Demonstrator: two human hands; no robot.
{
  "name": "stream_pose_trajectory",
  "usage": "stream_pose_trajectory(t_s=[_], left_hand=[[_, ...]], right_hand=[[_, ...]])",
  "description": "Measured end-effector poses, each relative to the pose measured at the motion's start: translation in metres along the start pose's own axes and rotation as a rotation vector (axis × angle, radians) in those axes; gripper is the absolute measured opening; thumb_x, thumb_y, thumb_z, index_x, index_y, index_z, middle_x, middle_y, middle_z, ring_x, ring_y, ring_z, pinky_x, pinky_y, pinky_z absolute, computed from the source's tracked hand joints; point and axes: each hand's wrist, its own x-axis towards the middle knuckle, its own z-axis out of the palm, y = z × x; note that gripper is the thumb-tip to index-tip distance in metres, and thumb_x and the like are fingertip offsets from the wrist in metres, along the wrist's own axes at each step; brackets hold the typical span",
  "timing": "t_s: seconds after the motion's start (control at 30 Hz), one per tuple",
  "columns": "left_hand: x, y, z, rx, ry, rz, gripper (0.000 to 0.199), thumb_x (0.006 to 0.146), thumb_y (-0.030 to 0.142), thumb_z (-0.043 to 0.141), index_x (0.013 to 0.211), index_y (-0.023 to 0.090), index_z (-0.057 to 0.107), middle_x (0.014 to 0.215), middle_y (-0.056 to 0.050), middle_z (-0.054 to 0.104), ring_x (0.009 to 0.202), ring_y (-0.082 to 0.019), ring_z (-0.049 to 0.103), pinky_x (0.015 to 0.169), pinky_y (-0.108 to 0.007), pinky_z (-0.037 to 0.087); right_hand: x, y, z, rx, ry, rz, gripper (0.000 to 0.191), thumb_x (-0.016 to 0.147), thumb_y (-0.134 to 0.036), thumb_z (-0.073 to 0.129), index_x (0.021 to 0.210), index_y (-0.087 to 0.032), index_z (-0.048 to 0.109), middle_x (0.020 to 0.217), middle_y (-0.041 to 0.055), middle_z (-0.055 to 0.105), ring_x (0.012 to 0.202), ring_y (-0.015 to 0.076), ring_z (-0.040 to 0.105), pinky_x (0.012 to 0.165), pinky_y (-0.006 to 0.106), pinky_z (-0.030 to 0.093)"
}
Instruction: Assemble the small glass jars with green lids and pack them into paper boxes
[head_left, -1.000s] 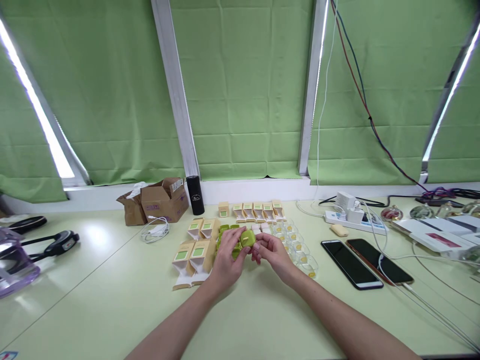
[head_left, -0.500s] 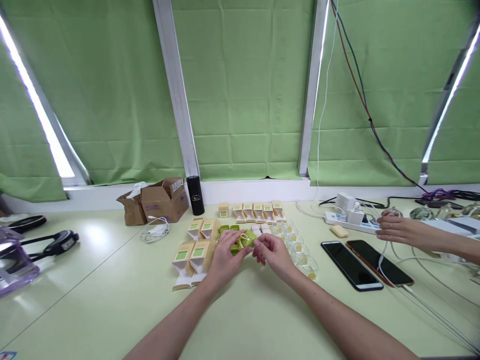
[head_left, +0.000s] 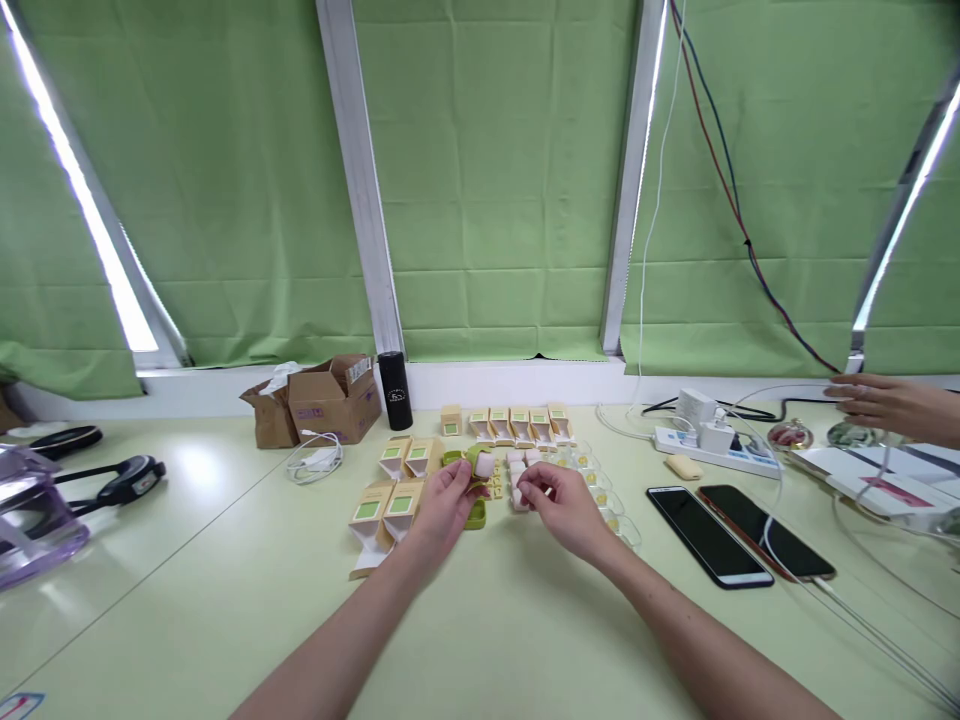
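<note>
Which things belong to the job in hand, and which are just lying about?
Likely job: green case in the left hand, pink blocks near the right hand, small cartons, clear containers.

Apparently lying about: black bottle, cardboard box, phones, power strip.

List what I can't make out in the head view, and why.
Head view, throughout:
Left hand: its fingers hide part of the green case it holds.
Right hand: whether it pinches anything; its own fingers cover the spot.
Cream cartons: print too small to read.
Purple object: cut off by the left edge.
Other person's hand: cut off by the right edge.
</note>
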Motion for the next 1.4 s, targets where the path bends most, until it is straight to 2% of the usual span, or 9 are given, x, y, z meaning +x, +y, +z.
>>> stream_pose_trajectory(t_s=[0.2,0.4,0.53,0.67,0.77,0.9,1.07,1.23,1.4], left_hand=[[0.005,0.002,-0.009,-0.162,0.116,-0.05,0.032,0.08,0.037,0.096,0.096,0.015,0.078,0.094,-0.009,0.08,0.086,-0.019,0.074,0.08,-0.031,0.062],[0.006,0.004,-0.008,-0.161,0.123,-0.018,0.028,0.084,0.033,0.092,0.096,0.014,0.076,0.094,-0.009,0.08,0.084,-0.019,0.074,0.079,-0.032,0.061],[0.006,0.003,-0.008,-0.143,0.129,-0.009,0.031,0.082,0.036,0.094,0.094,0.016,0.075,0.094,-0.008,0.08,0.083,-0.019,0.074,0.077,-0.032,0.061],[0.006,0.002,-0.008,-0.145,0.139,-0.009,0.034,0.079,0.037,0.096,0.093,0.016,0.074,0.092,-0.007,0.08,0.083,-0.02,0.074,0.076,-0.032,0.06],[0.007,0.002,-0.008,-0.143,0.135,-0.005,0.034,0.078,0.038,0.096,0.093,0.017,0.074,0.093,-0.007,0.08,0.083,-0.019,0.074,0.077,-0.032,0.059],[0.006,0.001,-0.008,-0.137,0.113,0.002,0.035,0.079,0.04,0.095,0.093,0.016,0.074,0.091,-0.007,0.08,0.081,-0.019,0.073,0.075,-0.031,0.058],[0.007,0.001,-0.009,-0.132,0.131,0.009,0.037,0.076,0.042,0.097,0.092,0.017,0.075,0.089,-0.007,0.079,0.08,-0.019,0.073,0.075,-0.031,0.059],[0.009,0.0,-0.013,-0.1,0.142,0.025,0.037,0.078,0.044,0.095,0.093,0.017,0.075,0.092,-0.008,0.079,0.082,-0.019,0.073,0.077,-0.032,0.059],[0.01,-0.001,-0.016,-0.086,0.156,0.049,0.041,0.076,0.045,0.097,0.098,0.016,0.077,0.096,-0.007,0.08,0.083,-0.019,0.074,0.076,-0.031,0.059]], right_hand=[[-0.003,-0.019,-0.049,-0.242,-0.036,-0.004,0.017,0.092,-0.031,0.061,0.081,-0.024,0.073,0.076,0.0028,0.073,0.073,0.0222,0.066,0.066,0.033,0.046],[-0.053,-0.008,-0.101,-0.749,0.002,-0.05,0.017,0.093,-0.025,0.061,0.098,-0.027,0.077,0.1,0.0072,0.076,0.098,0.0284,0.069,0.083,0.039,0.051],[-0.084,0.013,-0.113,-1.003,-0.024,-0.048,0.024,0.086,-0.017,0.068,0.107,-0.027,0.077,0.109,0.0111,0.074,0.109,0.0334,0.065,0.086,0.042,0.054],[-0.098,0.02,-0.113,-1.061,-0.048,-0.036,0.019,0.088,-0.011,0.06,0.088,-0.026,0.072,0.11,0.0131,0.07,0.108,0.0342,0.064,0.082,0.043,0.056],[-0.098,0.008,-0.11,-0.875,-0.063,-0.023,0.018,0.091,-0.014,0.056,0.087,-0.027,0.068,0.113,0.0134,0.068,0.109,0.0338,0.063,0.083,0.044,0.058],[-0.081,-0.02,-0.094,-0.302,-0.186,0.047,0.01,0.1,-0.033,0.058,0.095,-0.028,0.064,0.118,0.0103,0.069,0.111,0.029,0.066,0.09,0.042,0.06],[-0.034,-0.039,-0.053,0.439,-0.264,0.143,0.033,0.086,-0.05,0.086,0.093,-0.023,0.068,0.109,0.0078,0.073,0.101,0.0266,0.072,0.098,0.05,0.061],[0.004,-0.022,-0.011,0.885,-0.209,0.221,0.038,0.075,-0.032,0.093,0.103,-0.025,0.068,0.104,0.0042,0.076,0.097,0.0261,0.077,0.096,0.05,0.061],[0.015,0.005,0.012,0.989,-0.132,0.286,0.033,0.078,-0.034,0.08,0.109,-0.028,0.069,0.101,0.0052,0.08,0.082,0.0249,0.075,0.071,0.04,0.06]])
